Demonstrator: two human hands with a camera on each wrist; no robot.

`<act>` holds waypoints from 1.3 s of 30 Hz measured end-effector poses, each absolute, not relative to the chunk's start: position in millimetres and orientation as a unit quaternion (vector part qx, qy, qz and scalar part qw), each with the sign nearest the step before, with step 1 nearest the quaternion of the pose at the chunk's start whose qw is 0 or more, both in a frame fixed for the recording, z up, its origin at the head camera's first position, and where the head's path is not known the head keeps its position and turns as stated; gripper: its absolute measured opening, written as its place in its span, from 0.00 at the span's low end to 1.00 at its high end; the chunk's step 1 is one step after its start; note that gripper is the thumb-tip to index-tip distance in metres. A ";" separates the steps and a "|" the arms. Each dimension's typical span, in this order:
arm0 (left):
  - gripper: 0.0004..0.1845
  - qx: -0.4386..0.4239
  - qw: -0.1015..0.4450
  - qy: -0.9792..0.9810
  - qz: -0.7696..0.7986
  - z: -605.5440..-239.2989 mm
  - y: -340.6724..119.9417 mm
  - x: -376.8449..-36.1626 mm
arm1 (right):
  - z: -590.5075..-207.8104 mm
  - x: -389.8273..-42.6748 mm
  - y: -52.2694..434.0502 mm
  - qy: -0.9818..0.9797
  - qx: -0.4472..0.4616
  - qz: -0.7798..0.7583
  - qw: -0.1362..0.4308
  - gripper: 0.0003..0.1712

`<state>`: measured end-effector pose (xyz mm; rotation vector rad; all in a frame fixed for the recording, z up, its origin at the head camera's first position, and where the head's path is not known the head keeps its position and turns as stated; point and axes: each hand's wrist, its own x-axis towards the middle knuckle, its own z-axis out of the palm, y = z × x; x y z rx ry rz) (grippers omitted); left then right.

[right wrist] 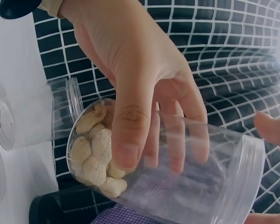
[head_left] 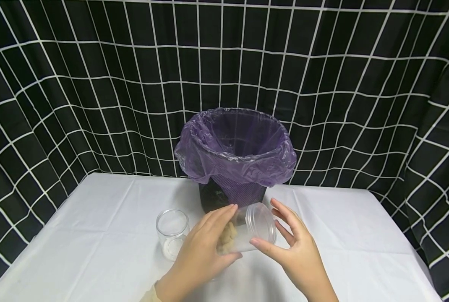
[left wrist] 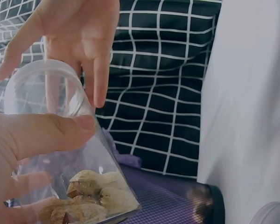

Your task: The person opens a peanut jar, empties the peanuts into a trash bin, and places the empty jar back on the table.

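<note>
From the head view, a clear plastic jar point(head_left: 252, 228) holding peanuts point(head_left: 227, 238) is seen tilted above the desk point(head_left: 96, 251), grasped around its body by the left hand point(head_left: 203, 251); the right hand point(head_left: 296, 247) is held with fingers relaxed at the jar's lidded end — thumb and fingertips at the rim. Just left of the left hand an empty glass jar point(head_left: 172, 233) stands upright, and beyond both hands a black bin lined with a purple bag point(head_left: 236, 147) is set. In the left wrist view, the thumb point(left wrist: 46, 133) is pressed on the jar wall, peanuts lying at the bottom. In the right wrist view, the curled fingers point(right wrist: 130, 126) are seen wrapped round the jar — peanuts gathered at its closed base.
</note>
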<state>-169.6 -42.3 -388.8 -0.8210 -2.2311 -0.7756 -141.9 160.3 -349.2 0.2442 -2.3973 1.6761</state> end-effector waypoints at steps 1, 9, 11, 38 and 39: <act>0.52 -0.311 0.316 -0.847 -0.292 -389.0 -42.4 -169.8 | -348.9 -141.7 160.0 -0.815 0.077 0.566 0.102 0.46; 0.52 -0.314 0.318 -0.852 -0.271 -390.4 -42.1 -170.5 | -347.8 -142.5 157.5 -0.828 0.045 0.551 0.096 0.43; 0.52 -0.315 0.318 -0.853 -0.268 -390.6 -41.8 -170.1 | -347.6 -142.8 157.1 -0.829 0.040 0.550 0.093 0.43; 0.52 -0.314 0.303 -0.859 -0.268 -392.3 -39.8 -169.0 | -350.6 -146.4 160.5 -0.840 0.054 0.532 0.090 0.41; 0.52 -0.313 0.303 -0.859 -0.267 -392.3 -39.7 -168.8 | -350.4 -146.4 160.7 -0.841 0.050 0.532 0.088 0.41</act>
